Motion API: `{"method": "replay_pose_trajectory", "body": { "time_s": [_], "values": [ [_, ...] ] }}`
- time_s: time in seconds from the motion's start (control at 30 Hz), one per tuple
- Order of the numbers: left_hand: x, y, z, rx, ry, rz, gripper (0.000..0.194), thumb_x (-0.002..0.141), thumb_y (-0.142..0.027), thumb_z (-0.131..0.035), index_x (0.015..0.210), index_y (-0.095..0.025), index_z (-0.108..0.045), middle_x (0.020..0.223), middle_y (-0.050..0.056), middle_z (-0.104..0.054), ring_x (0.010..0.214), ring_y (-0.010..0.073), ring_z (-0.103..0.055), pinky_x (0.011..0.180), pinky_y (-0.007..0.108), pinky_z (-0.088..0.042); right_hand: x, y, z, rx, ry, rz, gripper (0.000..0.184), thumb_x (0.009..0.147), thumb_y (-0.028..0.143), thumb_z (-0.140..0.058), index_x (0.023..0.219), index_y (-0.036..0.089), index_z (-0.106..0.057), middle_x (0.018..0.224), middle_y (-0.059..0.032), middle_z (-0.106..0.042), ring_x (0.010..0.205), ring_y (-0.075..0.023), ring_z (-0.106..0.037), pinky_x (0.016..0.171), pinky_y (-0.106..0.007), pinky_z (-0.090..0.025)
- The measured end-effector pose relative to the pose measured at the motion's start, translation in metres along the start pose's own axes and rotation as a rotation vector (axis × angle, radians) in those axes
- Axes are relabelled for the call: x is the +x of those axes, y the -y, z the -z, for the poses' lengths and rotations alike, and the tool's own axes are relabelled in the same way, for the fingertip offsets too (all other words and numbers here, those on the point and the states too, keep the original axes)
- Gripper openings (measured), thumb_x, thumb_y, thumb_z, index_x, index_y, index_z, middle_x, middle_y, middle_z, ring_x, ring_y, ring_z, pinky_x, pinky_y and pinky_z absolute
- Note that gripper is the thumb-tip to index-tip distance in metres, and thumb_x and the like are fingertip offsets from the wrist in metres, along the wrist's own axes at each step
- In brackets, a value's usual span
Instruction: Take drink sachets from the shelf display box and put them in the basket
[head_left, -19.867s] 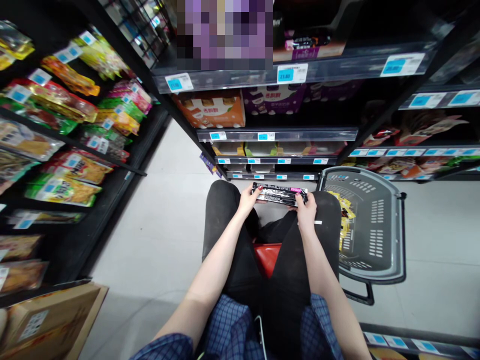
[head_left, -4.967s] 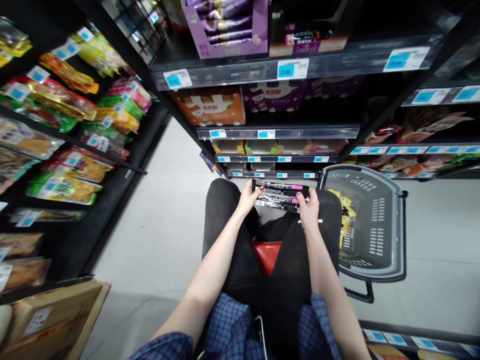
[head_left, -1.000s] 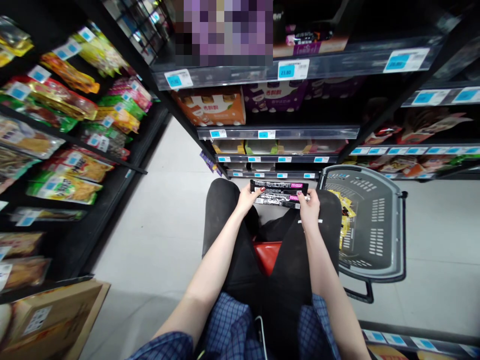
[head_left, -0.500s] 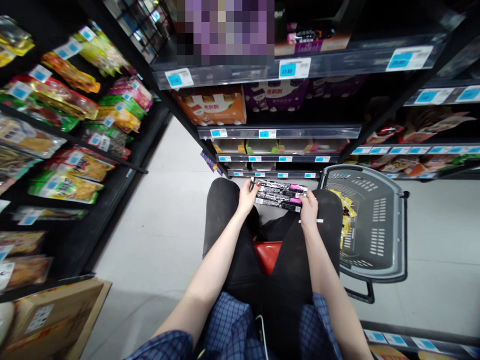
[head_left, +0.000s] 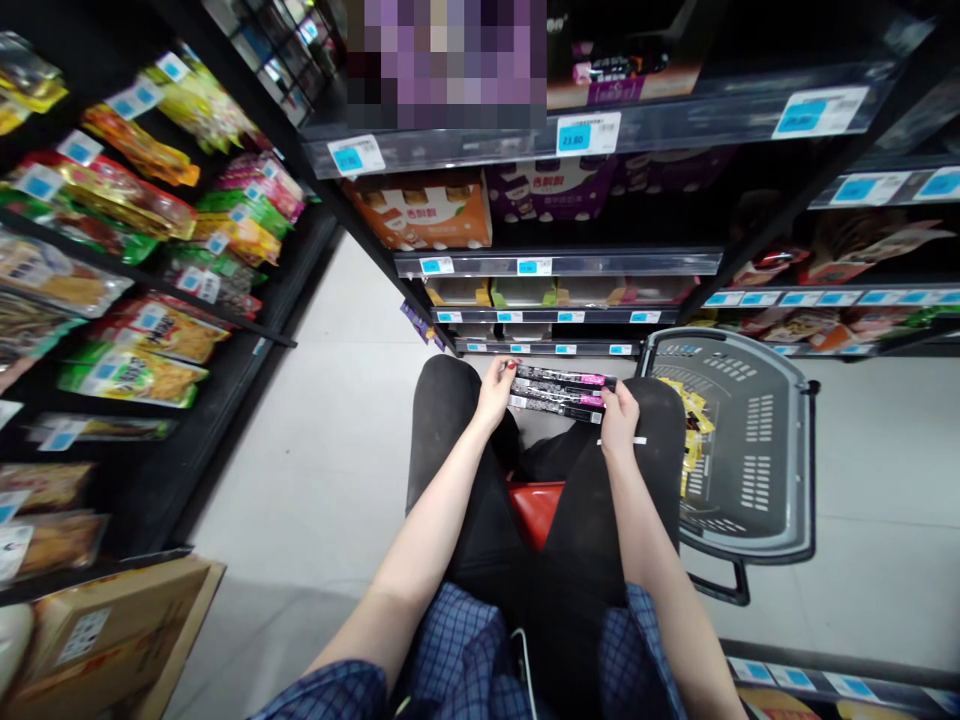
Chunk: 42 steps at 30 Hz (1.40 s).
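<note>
Between my knees, both hands hold a pair of slim black packages [head_left: 559, 390] with pink patches near their right ends and small white labels along the edge. My left hand [head_left: 494, 392] grips their left end, a red thumbnail on top. At the right end, my right hand [head_left: 619, 415] is closed on them near the pink patches. The packages lie side by side, one behind the other, tilted slightly down to the right. What they contain cannot be made out.
A grey shopping basket [head_left: 780, 450] with yellow packets [head_left: 691, 450] inside stands by my right knee. Ahead are shelves with an orange carton [head_left: 424, 212] and purple cartons [head_left: 551, 190]. Snack bags [head_left: 135, 375] fill the left rack; a cardboard box [head_left: 97, 630] sits at lower left. Something red [head_left: 535, 512] shows beneath me.
The packages have tilted a little in my hands, turning their faces more edge-on. Both hands keep their hold at the two ends; the basket and shelves stay put.
</note>
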<state>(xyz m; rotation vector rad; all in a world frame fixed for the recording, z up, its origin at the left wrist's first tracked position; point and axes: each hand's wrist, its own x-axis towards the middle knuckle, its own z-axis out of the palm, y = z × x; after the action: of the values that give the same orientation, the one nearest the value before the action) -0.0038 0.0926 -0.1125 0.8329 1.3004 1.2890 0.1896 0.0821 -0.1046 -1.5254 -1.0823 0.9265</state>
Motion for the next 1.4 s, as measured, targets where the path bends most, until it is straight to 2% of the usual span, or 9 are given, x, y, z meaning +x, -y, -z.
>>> {"method": "replay_pose_trajectory", "body": {
  "time_s": [0.1, 0.17, 0.23, 0.3, 0.43, 0.7, 0.9, 1.1, 1.4],
  "values": [
    [0.003, 0.005, 0.001, -0.005, -0.011, 0.038, 0.040, 0.077, -0.057, -0.056, 0.081, -0.018, -0.050, 0.059, -0.006, -0.045, 0.035, 0.0043, -0.043, 0.029, 0.017, -0.034, 0.000, 0.001, 0.000, -0.043, -0.023, -0.018, 0.034, 0.078, 0.047, -0.046, 0.068, 0.017, -0.058, 0.059, 0.0017, -0.053, 0.061, -0.0147, -0.045, 0.062, -0.026, -0.036],
    [0.002, 0.005, 0.001, -0.007, 0.024, 0.063, 0.039, 0.073, -0.053, -0.062, 0.081, -0.017, -0.051, 0.061, -0.005, -0.047, 0.038, 0.0042, -0.045, 0.031, 0.016, -0.035, 0.001, 0.001, 0.000, -0.070, -0.043, -0.031, 0.037, 0.079, 0.050, -0.046, 0.065, 0.017, -0.056, 0.057, 0.0017, -0.052, 0.060, -0.0146, -0.044, 0.062, -0.026, -0.035],
    [-0.001, 0.001, 0.001, -0.014, 0.094, 0.091, 0.040, 0.066, -0.044, -0.072, 0.087, -0.016, -0.053, 0.069, -0.003, -0.054, 0.044, 0.0047, -0.050, 0.035, 0.016, -0.040, 0.002, -0.001, 0.001, -0.087, -0.068, -0.043, 0.038, 0.079, 0.051, -0.046, 0.062, 0.018, -0.053, 0.055, 0.0022, -0.050, 0.058, -0.0140, -0.042, 0.060, -0.025, -0.033],
    [-0.005, -0.005, 0.001, -0.025, 0.177, 0.122, 0.051, 0.058, -0.033, -0.079, 0.099, -0.018, -0.055, 0.080, -0.001, -0.057, 0.052, 0.0067, -0.055, 0.040, 0.017, -0.045, 0.003, -0.002, 0.001, -0.094, -0.096, -0.056, 0.040, 0.079, 0.052, -0.044, 0.059, 0.018, -0.049, 0.052, 0.0030, -0.046, 0.056, -0.0133, -0.039, 0.058, -0.025, -0.032],
    [-0.010, -0.014, 0.001, -0.043, 0.262, 0.158, 0.067, 0.055, -0.024, -0.079, 0.116, -0.023, -0.050, 0.086, -0.001, -0.056, 0.063, 0.0115, -0.061, 0.048, 0.023, -0.054, 0.005, -0.006, 0.001, -0.091, -0.123, -0.065, 0.043, 0.081, 0.055, -0.040, 0.057, 0.019, -0.045, 0.051, 0.0035, -0.043, 0.055, -0.0127, -0.037, 0.056, -0.025, -0.031],
    [-0.007, -0.012, 0.001, -0.083, 0.172, 0.149, 0.056, 0.054, -0.024, -0.080, 0.102, -0.020, -0.051, 0.088, -0.001, -0.056, 0.061, 0.0099, -0.060, 0.046, 0.024, -0.055, 0.007, -0.008, 0.001, -0.099, -0.103, -0.011, 0.038, 0.080, 0.049, -0.046, 0.056, 0.022, -0.033, 0.051, 0.0060, -0.034, 0.055, -0.0114, -0.033, 0.056, -0.025, -0.029],
    [-0.004, -0.007, 0.001, -0.124, 0.160, 0.176, 0.050, 0.052, -0.024, -0.081, 0.091, -0.016, -0.052, 0.076, -0.001, -0.058, 0.057, 0.0100, -0.059, 0.046, 0.023, -0.053, 0.005, -0.004, 0.001, -0.066, -0.072, -0.007, 0.031, 0.080, 0.045, -0.046, 0.062, 0.020, -0.045, 0.055, 0.0048, -0.043, 0.055, -0.0118, -0.039, 0.056, -0.024, -0.031],
    [-0.005, -0.009, 0.001, -0.173, 0.168, 0.155, 0.053, 0.053, -0.023, -0.080, 0.096, -0.020, -0.050, 0.085, -0.002, -0.058, 0.059, 0.0075, -0.058, 0.046, 0.018, -0.048, 0.004, 0.000, 0.001, -0.006, -0.024, 0.015, 0.028, 0.079, 0.044, -0.046, 0.068, 0.019, -0.050, 0.058, 0.0028, -0.050, 0.056, -0.0131, -0.044, 0.056, -0.025, -0.035],
    [-0.005, -0.008, 0.000, -0.186, 0.194, 0.181, 0.053, 0.053, -0.022, -0.080, 0.098, -0.018, -0.051, 0.081, -0.002, -0.057, 0.057, 0.0063, -0.056, 0.047, 0.018, -0.045, 0.006, -0.008, 0.000, 0.061, -0.045, -0.012, 0.028, 0.079, 0.045, -0.047, 0.074, 0.018, -0.054, 0.065, 0.0013, -0.054, 0.061, -0.0145, -0.048, 0.060, -0.027, -0.039]
  ]
}}
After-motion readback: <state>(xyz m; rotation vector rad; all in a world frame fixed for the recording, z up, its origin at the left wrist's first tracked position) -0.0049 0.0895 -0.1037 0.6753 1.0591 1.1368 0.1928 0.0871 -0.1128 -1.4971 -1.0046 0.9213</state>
